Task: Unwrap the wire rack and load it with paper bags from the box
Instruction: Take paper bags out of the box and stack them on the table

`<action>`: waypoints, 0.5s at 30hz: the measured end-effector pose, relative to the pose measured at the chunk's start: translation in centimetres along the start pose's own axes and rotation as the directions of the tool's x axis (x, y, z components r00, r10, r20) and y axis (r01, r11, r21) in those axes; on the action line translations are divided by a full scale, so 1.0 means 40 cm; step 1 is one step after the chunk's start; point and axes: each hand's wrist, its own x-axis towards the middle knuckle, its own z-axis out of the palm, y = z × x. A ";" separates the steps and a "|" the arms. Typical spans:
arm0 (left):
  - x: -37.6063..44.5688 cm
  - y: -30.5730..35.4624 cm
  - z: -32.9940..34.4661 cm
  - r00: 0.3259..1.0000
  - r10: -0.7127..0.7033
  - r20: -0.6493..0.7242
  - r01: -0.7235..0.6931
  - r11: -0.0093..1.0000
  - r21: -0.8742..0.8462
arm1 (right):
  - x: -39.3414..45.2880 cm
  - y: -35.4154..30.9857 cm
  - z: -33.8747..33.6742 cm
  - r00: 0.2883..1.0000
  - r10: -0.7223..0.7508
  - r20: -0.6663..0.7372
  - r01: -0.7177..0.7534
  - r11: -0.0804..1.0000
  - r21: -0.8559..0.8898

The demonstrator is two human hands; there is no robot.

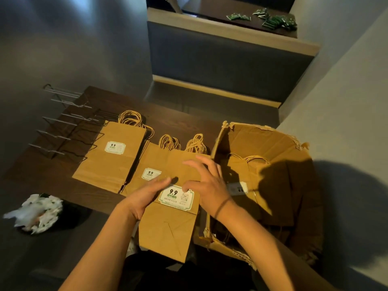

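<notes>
Hands first: both are down on a flat brown paper bag (168, 225) that hangs over the near edge of the dark wooden table (52, 181). Left hand (144, 196) lies along the bag's left side, fingers straight and close together, pressing flat just left of the white and green label (176, 197). Right hand (207, 185) sits on the right side of that label with its fingers spread wide and slightly bent, thumb tip touching the label's top right corner. Neither hand is gripping anything as far as I can see. There's a dark band on the right wrist.

Under that bag there's another flat bag (159, 164) with the same kind of label, twine handles pointing to the far side. Further left is a stack of bags (111, 156), also lying flat, handles at the far end.

Wire rack (67, 131) is on the left far part of the table, just beside the left stack. It's bare metal, its prongs sticking out to the left past the table edge. No bags in it yet.

Cardboard box (262, 175) is open on the right, touching the table's right end, flaps torn, with more bags inside, partly in shadow.

Crumpled white wrapping (35, 213) sits near left, off the table. Green packets (275, 19) lie on a far counter.
</notes>
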 end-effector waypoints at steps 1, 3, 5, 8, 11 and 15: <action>0.005 0.000 -0.003 1.000 0.009 0.007 -0.010 0.999 0.043 | 0.001 0.004 0.008 1.000 0.024 0.015 -0.024 1.000 -0.013; 0.014 0.003 -0.003 0.998 0.046 -0.032 -0.045 0.997 0.058 | 0.003 0.016 0.017 0.996 0.079 0.042 -0.076 0.995 -0.070; 0.022 0.006 -0.003 0.994 0.056 -0.097 -0.053 0.998 0.030 | 0.001 0.033 0.018 0.981 0.179 0.077 -0.174 0.982 -0.068; 0.032 0.007 -0.013 0.983 0.089 -0.158 -0.090 0.996 -0.003 | -0.032 0.104 0.020 0.836 0.538 0.107 -0.548 0.827 0.124; 0.034 0.010 -0.011 0.966 0.112 -0.234 -0.128 0.991 -0.051 | -0.098 0.277 0.072 0.553 0.820 0.146 -0.831 0.530 0.167; 0.037 0.004 0.006 0.957 0.107 -0.271 -0.131 0.989 -0.072 | -0.246 0.474 0.183 0.235 0.906 0.353 -0.972 0.211 0.107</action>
